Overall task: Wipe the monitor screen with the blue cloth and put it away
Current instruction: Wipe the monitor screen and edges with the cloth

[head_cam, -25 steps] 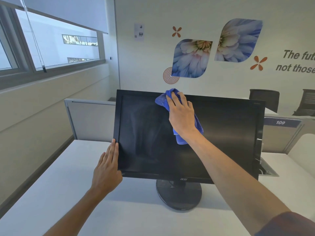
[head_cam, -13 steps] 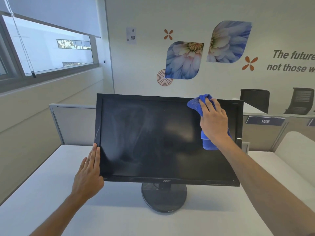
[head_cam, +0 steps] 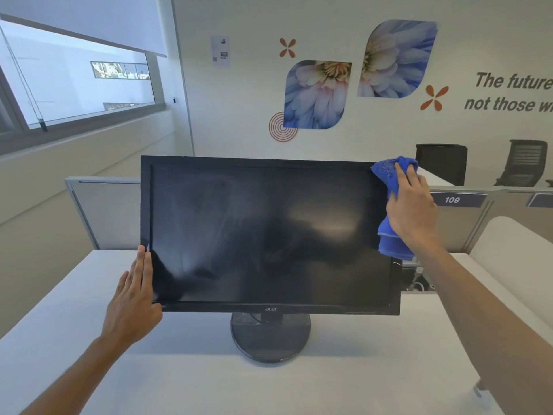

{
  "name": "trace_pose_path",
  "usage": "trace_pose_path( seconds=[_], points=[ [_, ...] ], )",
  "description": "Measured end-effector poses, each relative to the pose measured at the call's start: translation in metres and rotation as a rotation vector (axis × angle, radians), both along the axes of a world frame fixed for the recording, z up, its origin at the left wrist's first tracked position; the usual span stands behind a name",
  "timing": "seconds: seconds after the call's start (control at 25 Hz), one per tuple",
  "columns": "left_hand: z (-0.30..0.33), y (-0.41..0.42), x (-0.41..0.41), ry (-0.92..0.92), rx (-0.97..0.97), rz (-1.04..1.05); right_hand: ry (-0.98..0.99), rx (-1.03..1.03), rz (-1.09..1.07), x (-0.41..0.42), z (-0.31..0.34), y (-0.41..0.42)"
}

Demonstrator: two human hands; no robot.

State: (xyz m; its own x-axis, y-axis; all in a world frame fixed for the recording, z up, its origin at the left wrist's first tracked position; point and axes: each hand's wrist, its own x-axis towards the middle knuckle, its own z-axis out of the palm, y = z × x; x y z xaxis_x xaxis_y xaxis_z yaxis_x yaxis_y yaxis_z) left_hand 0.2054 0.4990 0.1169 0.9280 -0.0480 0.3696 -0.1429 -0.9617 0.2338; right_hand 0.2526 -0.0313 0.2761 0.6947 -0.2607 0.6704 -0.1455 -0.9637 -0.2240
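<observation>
Here the left hand point(head_cam: 136, 298) lies flat with straight fingers against the monitor's point(head_cam: 269, 235) left edge, steadying it and gripping nothing. Across the screen, faint smears show in the left and middle areas, so wiping looks unfinished, though glare makes that hard to judge. At the upper right corner the right hand point(head_cam: 411, 209) presses the blue cloth point(head_cam: 392, 238) against the bezel, fingers extended over it. Putting the cloth away is not yet done.
</observation>
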Motion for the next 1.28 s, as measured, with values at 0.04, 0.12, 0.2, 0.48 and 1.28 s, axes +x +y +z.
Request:
trace_pose_path(
  seconds=[0.04, 0.12, 0.2, 0.48, 1.28],
  points=[
    [0.0, -0.001, -0.001, 0.005, 0.002, -0.001, -0.007, 0.0, 0.006, -0.002, -0.006, 0.0],
    [0.0, -0.001, -0.001, 0.011, 0.001, -0.006, -0.016, -0.027, 0.01, -0.011, -0.024, -0.001],
    [0.0, 0.0, -0.001, 0.02, -0.008, -0.009, -0.02, -0.052, 0.015, -0.024, -0.051, -0.002],
    [-0.001, 0.0, -0.002, 0.035, -0.019, -0.022, 0.007, 0.021, -0.001, -0.073, -0.132, 0.011],
    [-0.004, 0.015, -0.021, 0.095, -0.037, -0.119, 0.064, 0.693, -0.268, -0.121, -0.215, 0.092]
  ],
)
